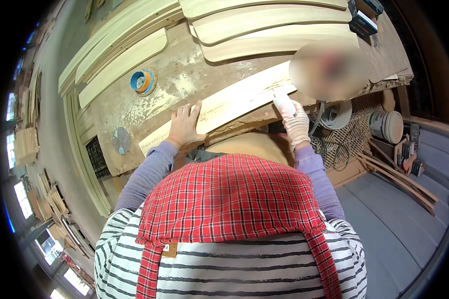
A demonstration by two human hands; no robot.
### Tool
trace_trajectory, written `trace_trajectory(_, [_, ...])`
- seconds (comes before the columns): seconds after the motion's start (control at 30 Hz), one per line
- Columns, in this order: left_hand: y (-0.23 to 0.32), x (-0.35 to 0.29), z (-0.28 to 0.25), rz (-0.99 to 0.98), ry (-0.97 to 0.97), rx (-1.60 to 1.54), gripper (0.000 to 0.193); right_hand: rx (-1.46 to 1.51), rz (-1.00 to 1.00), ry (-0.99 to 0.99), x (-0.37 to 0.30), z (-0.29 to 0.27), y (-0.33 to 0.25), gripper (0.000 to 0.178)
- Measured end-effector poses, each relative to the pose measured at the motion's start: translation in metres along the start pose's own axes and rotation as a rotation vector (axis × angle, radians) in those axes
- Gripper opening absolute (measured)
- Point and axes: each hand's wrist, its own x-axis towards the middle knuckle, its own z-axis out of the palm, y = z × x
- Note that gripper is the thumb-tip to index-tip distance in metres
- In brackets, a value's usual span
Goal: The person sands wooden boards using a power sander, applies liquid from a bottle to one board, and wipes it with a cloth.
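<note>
Sanding looks to be the step in hand in the head view: the left hand lies flat and open on 1 long pale board at the near edge of the table, while the gloved right hand is closed around 1 small white tool at the board's right part. Judging by this, the next stroke calls for steady pressure along the board; also counted are 3 curved pale panels at the far side, 1 blue tape roll and 1 white bucket.

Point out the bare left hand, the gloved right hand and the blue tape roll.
left hand (183,127), head view, back of hand
right hand (296,127), head view, glove's back
blue tape roll (141,81), head view, its top rim
</note>
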Motion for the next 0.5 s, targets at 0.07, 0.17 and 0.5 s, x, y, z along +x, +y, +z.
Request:
trace_trajectory(0.07, [0.001, 0.0, -0.002, 0.001, -0.001, -0.016, 0.116, 0.072, 0.032, 0.031, 0.005, -0.007, 0.002, 0.034])
trace_trajectory(0.17, [0.001, 0.0, -0.005, 0.005, -0.007, -0.031, 0.116, 0.015, 0.004, -0.058, 0.0, -0.007, 0.001, 0.035])
trace_trajectory(0.5, [0.001, 0.002, -0.007, -0.004, -0.05, -0.011, 0.115, -0.073, -0.075, -0.161, -0.018, 0.006, 0.004, 0.039])
